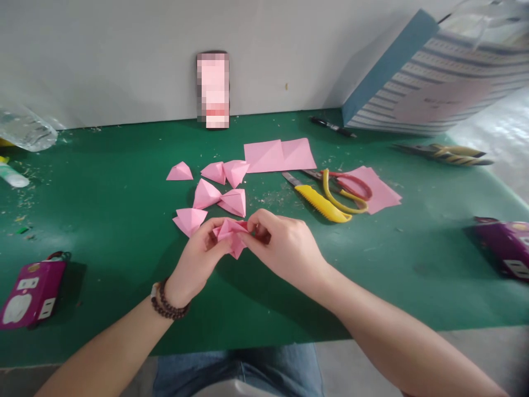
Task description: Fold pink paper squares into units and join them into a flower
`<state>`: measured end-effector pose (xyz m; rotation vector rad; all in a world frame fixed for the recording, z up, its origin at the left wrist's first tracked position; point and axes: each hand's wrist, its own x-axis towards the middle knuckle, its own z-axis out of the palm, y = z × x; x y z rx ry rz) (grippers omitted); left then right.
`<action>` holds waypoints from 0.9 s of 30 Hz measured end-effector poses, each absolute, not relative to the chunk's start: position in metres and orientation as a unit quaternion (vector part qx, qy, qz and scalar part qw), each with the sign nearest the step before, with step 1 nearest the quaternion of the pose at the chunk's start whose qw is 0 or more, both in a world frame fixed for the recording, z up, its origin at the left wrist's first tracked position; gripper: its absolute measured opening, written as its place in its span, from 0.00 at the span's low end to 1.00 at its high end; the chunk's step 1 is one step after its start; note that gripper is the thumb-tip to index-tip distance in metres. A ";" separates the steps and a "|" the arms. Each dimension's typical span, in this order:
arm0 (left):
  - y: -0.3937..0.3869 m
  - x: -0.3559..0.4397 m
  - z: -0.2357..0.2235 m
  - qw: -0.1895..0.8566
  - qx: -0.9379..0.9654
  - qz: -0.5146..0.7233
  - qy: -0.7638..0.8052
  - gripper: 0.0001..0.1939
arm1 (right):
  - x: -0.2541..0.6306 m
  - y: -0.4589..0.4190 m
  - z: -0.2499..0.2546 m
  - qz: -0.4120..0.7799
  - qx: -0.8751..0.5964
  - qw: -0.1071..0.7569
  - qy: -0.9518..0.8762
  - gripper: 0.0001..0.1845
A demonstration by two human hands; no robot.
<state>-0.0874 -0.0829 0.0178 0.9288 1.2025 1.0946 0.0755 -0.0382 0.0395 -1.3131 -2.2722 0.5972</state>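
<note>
"One folded paper (230,231): how is it held?"

"Over the worktop (124,165)'s near half. The left hand (197,256) has a closed grip on its left side, seemingly to steady it; the right hand (287,245) pinches its right edge."

"And the folded pieces (207,193)?"

"Just beyond, likely for easy reach; scissors (329,194) and knife (324,204) lie farther right, perhaps out of the way."

My left hand (199,251) and right hand (286,242) partly hide the folded paper (231,231). The left edge crops the bottle (30,131), the right edge the bag (415,82), its lettering illegibly small; the phone screen (213,88) is blurred.
</note>
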 end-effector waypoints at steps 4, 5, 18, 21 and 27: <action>-0.085 -0.087 0.015 0.557 0.421 0.453 0.554 0.09 | 0.075 -0.038 0.038 0.212 -0.488 0.198 -0.823 0.19; -0.085 -0.087 0.015 0.559 0.420 0.453 0.554 0.09 | 0.075 -0.037 0.038 0.239 -0.483 0.188 -0.821 0.23; -0.085 -0.085 0.013 0.549 0.402 0.450 0.579 0.10 | 0.073 -0.031 0.035 0.459 -0.434 0.207 -0.747 0.06; -0.085 -0.086 0.016 0.512 0.436 0.435 0.599 0.08 | 0.071 -0.032 0.032 0.459 -0.432 0.215 -0.746 0.05; -0.085 -0.090 0.022 0.469 0.478 0.396 0.628 0.06 | 0.070 -0.033 0.030 0.471 -0.433 0.193 -0.744 0.05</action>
